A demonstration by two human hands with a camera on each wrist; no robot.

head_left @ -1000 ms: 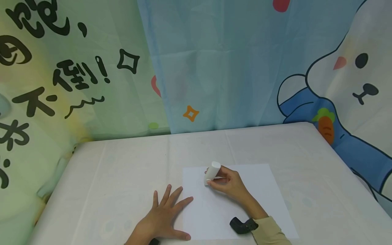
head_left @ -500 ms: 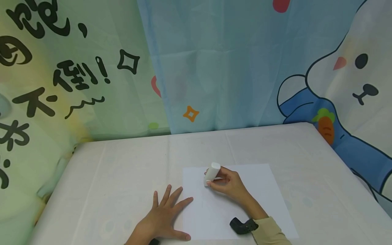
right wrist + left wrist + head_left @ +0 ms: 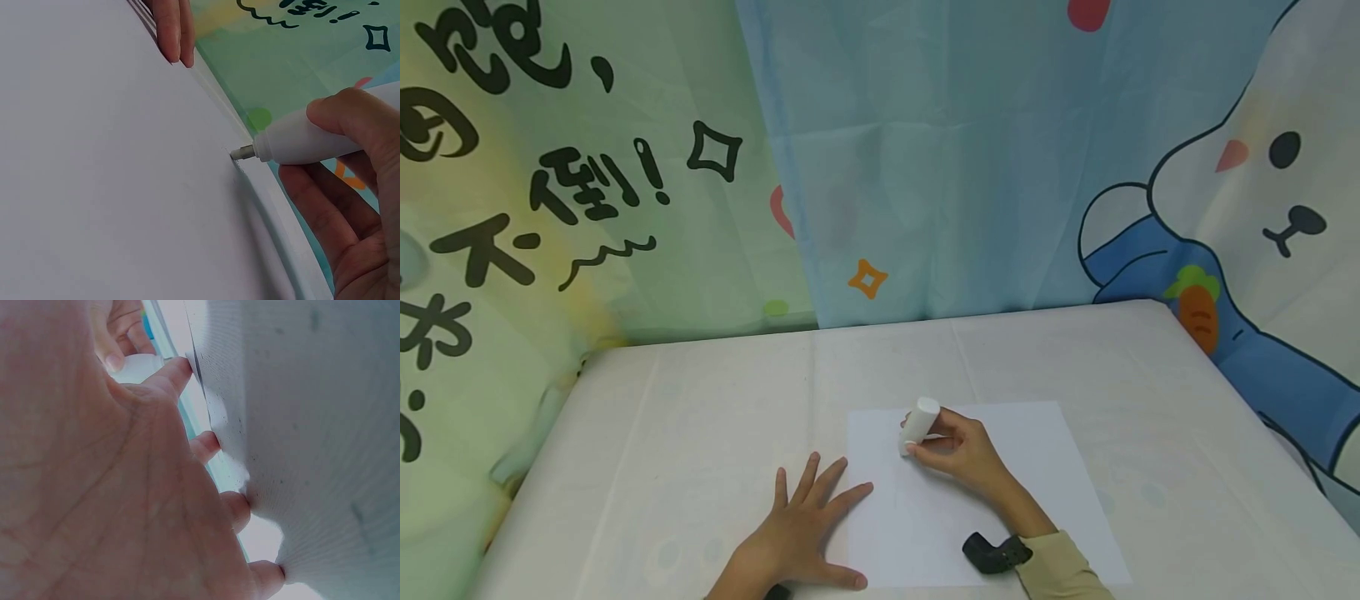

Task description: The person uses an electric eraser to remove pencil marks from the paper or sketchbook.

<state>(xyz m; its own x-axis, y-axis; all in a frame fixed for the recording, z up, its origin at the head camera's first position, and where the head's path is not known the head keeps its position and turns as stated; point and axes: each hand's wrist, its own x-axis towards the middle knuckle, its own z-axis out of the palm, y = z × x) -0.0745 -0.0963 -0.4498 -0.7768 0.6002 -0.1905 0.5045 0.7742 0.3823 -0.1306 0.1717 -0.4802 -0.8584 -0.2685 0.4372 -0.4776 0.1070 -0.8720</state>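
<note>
My right hand [image 3: 962,450] grips a thick white electric eraser [image 3: 921,421] over the upper left part of a white sheet of paper [image 3: 985,500]. In the right wrist view the tapered body of the tool ends in a narrow grey holder with a small pale tip [image 3: 235,154], which meets the paper's surface. My left hand [image 3: 805,525] lies with spread, straight fingers at the sheet's left edge. Its index finger and thumb reach the paper, while the other fingers rest on the white cloth. Any marks on the sheet are too faint to make out.
A white cloth covers the table [image 3: 715,400]. Behind it hangs a printed curtain [image 3: 925,167] in blue and green with a cartoon figure and lettering. A black wrist device [image 3: 996,553] sits at my right sleeve, above the paper.
</note>
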